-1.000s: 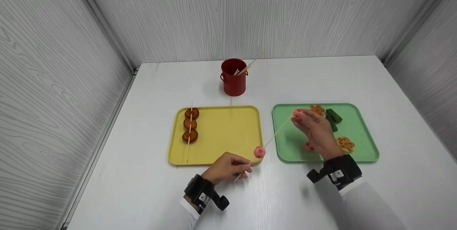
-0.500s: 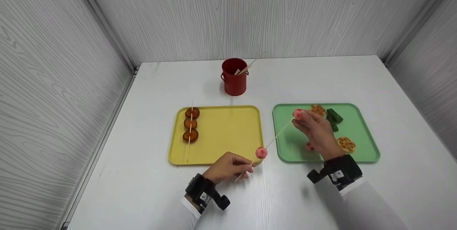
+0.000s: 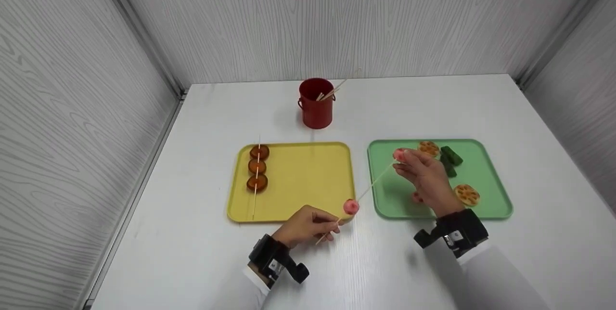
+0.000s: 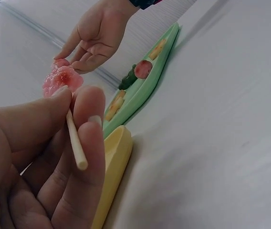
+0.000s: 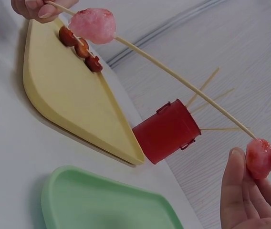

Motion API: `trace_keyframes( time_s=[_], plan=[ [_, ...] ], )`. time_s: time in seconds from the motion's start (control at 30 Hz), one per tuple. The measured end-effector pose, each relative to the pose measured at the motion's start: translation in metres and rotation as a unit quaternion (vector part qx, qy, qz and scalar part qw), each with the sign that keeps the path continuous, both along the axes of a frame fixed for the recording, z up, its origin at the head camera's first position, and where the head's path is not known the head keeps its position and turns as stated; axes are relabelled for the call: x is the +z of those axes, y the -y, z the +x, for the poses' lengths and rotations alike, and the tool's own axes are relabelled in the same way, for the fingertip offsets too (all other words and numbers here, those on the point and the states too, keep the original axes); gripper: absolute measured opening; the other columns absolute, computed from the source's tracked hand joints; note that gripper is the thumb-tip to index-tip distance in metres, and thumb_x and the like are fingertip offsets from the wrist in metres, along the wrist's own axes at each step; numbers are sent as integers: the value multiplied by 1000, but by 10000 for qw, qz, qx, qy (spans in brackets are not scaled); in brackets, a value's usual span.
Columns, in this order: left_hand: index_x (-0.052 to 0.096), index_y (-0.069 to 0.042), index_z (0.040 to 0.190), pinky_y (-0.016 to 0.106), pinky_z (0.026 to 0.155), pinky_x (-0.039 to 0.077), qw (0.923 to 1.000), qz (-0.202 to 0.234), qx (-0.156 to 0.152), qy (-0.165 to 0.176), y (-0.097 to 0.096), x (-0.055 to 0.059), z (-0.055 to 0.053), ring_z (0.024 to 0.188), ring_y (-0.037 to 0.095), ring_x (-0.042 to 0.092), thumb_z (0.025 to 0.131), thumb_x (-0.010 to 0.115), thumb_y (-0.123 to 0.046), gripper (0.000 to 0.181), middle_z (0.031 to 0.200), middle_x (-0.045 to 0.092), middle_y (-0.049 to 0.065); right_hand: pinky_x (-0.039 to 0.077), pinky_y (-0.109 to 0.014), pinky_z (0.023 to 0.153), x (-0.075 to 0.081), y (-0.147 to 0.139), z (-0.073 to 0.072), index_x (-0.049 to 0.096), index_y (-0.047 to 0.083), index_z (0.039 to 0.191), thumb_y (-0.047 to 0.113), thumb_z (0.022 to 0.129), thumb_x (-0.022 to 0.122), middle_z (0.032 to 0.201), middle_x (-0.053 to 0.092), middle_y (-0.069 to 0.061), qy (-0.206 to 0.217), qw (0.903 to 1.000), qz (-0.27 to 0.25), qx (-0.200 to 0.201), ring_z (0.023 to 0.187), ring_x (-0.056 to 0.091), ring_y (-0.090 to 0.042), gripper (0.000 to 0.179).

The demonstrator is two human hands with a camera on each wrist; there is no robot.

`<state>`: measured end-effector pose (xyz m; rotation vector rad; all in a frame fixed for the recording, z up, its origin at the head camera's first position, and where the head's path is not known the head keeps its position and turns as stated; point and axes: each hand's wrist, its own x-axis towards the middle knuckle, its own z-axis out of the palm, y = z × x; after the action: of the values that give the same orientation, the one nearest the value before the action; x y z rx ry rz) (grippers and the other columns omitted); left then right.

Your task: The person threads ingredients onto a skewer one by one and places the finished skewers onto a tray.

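My left hand (image 3: 310, 226) pinches a thin wooden skewer (image 3: 375, 180) near its lower end, over the front right corner of the yellow tray (image 3: 308, 180). One pink ball-like food piece (image 3: 351, 206) is threaded on the skewer just beyond those fingers. Over the green tray (image 3: 399, 209), my right hand (image 3: 426, 175) holds a second pink piece (image 5: 259, 158) between thumb and fingers. In the right wrist view the skewer's far tip meets this second piece. A third pink piece (image 4: 143, 69) lies on the green tray, partly hidden by my right hand in the head view.
Three brown round slices (image 3: 257, 166) on a skewer lie along the yellow tray's left side. Lotus root slices (image 3: 467, 195) and green pieces (image 3: 450, 158) lie on the green tray. Behind the trays stands a red bucket (image 3: 316, 112) with several skewers.
Both hands stay almost in place. The skewer and the right hand's pink piece shift only slightly against each other.
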<state>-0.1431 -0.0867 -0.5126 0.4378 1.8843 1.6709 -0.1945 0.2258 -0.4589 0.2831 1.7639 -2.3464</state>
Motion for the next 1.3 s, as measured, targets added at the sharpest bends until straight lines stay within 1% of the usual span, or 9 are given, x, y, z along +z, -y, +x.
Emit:
trace_keyframes(
  time_s=[0.07, 0.17, 0.23, 0.3, 0.37, 0.6, 0.77, 1.03, 1.3],
  plan=[
    [69, 9, 109, 18, 55, 45, 10000, -14, 0, 0, 0, 0, 0, 64, 5, 63, 93, 64, -6, 23, 97, 68, 30, 20, -27, 40, 0, 0, 0, 63, 16, 122, 36, 91, 68, 102, 71, 2, -50, 10000, 78, 24, 93, 67, -8, 37],
    [69, 9, 109, 18, 54, 45, 10000, -34, 14, 6, -1, 0, 0, 64, 6, 63, 93, 64, -7, 23, 96, 68, 30, 39, -22, 46, 0, 1, 0, 60, 11, 126, 30, 91, 69, 105, 70, 2, -204, 9997, 127, 43, 97, 67, -11, 41],
    [69, 8, 109, 19, 54, 45, 10000, -33, 27, 42, -1, 1, 0, 64, 6, 63, 93, 64, -7, 23, 96, 68, 29, 52, -20, 64, 0, 2, 1, 58, 7, 127, 27, 91, 70, 107, 69, 0, -304, 9994, 134, 80, 100, 67, -12, 43],
    [69, 8, 110, 19, 54, 45, 10000, -31, 18, 57, -2, 1, 0, 65, 6, 63, 93, 65, -8, 24, 96, 68, 28, 53, -22, 84, -2, 4, 1, 57, 3, 127, 22, 91, 70, 109, 69, -1, -414, 9991, 62, 98, 103, 67, -15, 43],
    [69, 8, 111, 19, 54, 45, 10000, -20, 22, 87, -2, 1, 0, 65, 7, 63, 93, 65, -8, 24, 96, 68, 27, 51, -26, 91, -3, 6, 1, 58, 2, 126, 20, 91, 70, 109, 70, -2, -473, 9988, -12, 88, 103, 67, -16, 41],
    [69, 7, 111, 19, 55, 47, 9999, 17, 26, 97, -3, 3, 0, 66, 7, 63, 93, 65, -8, 24, 95, 69, 26, 51, -30, 93, -10, 13, 3, 63, 1, 117, 11, 91, 69, 105, 70, -5, -658, 9973, -304, 102, 99, 68, -16, 28],
    [69, 7, 111, 18, 56, 48, 10000, 33, 34, 55, -3, 4, -1, 66, 7, 63, 94, 64, -8, 24, 92, 71, 20, 51, -31, 93, -17, 20, 5, 59, -3, 118, 7, 91, 67, 104, 70, -6, -503, 9974, -480, 199, 98, 68, -16, 30],
    [69, 7, 113, 18, 57, 49, 10000, 51, 36, -22, -3, 4, -3, 66, 6, 63, 94, 64, -10, 25, 95, 70, 24, 54, -30, 89, -26, 37, 10, 62, -2, 112, 1, 92, 65, 97, 72, -6, -281, 9985, -439, 167, 92, 69, -16, 20],
    [68, 8, 113, 18, 55, 48, 10000, 64, 55, 32, -2, 6, -3, 66, 7, 63, 94, 63, -9, 25, 93, 70, 22, 53, -31, 90, -31, 49, 19, 51, -12, 124, 1, 94, 62, 103, 70, -7, -348, 9977, -273, 513, 96, 68, -17, 35]
  ],
)
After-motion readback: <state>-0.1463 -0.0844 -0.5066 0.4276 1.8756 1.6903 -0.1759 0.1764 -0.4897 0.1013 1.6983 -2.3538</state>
